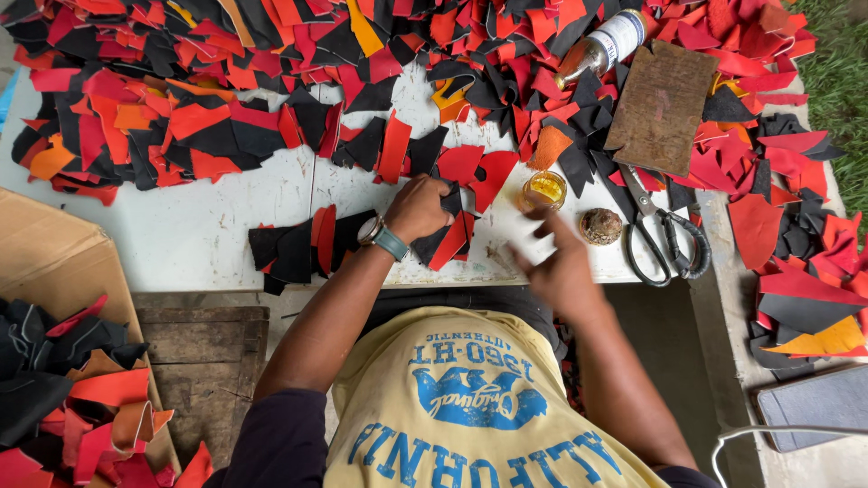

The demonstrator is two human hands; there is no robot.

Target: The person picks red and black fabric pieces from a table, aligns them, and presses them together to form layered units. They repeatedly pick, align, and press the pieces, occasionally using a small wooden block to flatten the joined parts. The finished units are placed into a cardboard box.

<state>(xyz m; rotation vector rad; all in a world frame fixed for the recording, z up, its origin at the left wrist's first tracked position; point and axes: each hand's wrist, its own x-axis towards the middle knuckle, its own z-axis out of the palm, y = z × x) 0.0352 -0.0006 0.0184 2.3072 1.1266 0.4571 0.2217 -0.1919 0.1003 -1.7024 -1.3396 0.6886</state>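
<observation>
scrap heap [226,99]: spread across the upper frame, on the table [181,230]
small glass [544,188]: centre, just right of the left hand [418,206]
right hand [562,267]: below the glass
round lump [601,226]: right of the glass
scissors [665,237]: right of the lump
flat board [662,107]: above the scissors
bottle [604,43]: upper right, lying on the scraps
cardboard box [54,262]: lower left

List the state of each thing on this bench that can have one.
Scissors: lying flat, blades shut.
Small glass: upright, holds yellow liquid.
Bottle: lying tilted on scraps.
Left hand: pressing a black piece.
Right hand: blurred, fingers spread, empty.
</observation>
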